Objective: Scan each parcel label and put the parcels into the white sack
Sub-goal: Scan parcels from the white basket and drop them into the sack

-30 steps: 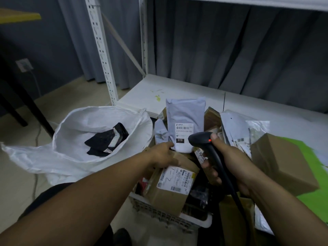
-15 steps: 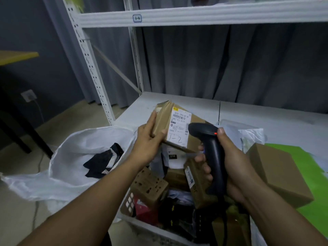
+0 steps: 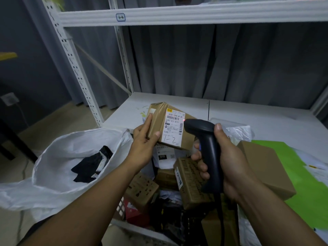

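The red spot from the scanner (image 3: 209,148) sits at the far right edge of the label (image 3: 174,128), not across the main barcode near its top, and the scanner's nose is almost touching the box. At that closeness and glancing angle, the read may well fail or catch the small side barcode instead.

The left hand (image 3: 142,144) is clamped on only 1 end of the parcel (image 3: 157,121), fingers behind and thumb on the front just beside the label's lower left corner. If the thumb slides right, it covers print. If the grip loosens, the box likely tips down into the crate (image 3: 122,206) of unscanned parcels below. The right hand (image 3: 229,157) is wrapped round the scanner's handle, and its cable drops into that pile, where it could snag.

The white sack (image 3: 58,157) slumps open to the left with 1 black parcel (image 3: 92,164) inside. Its near rim sags, so a careless toss might land outside.

The parcel is a small brown cardboard box, taped over and a little creased. It carries a white label printed with barcodes and "T098", with "1-2" handwritten at the bottom. It is held in the air above the crate, between the sack and the scanner, with its label facing the camera and the grey surface (image 3: 248,110) behind it.
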